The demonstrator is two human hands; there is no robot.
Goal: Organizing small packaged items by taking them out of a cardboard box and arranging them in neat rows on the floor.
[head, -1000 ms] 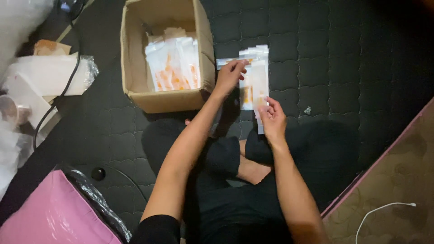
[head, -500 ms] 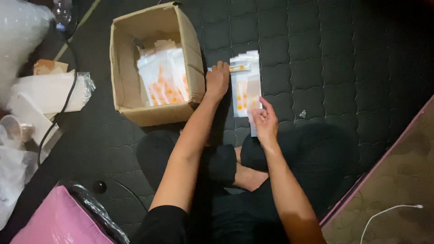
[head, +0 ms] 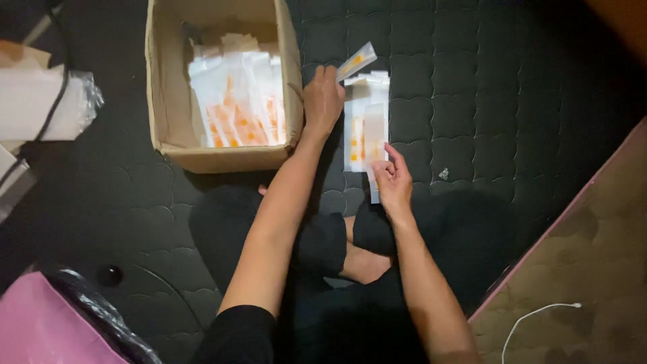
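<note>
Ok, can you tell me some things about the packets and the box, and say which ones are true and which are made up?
1. The brown cardboard box holds clear plastic packets with orange inside. True.
2. The left hand lifts one thin clear packet with an orange patch by its end. True.
3. The right hand is inside the box. False: it rests on the near end of the pile of clear packets on the black quilted mat.
4. The pile lies left of the box. False: it lies right of it.
5. A white cable lies on the brown floor at the lower right. True.
</note>
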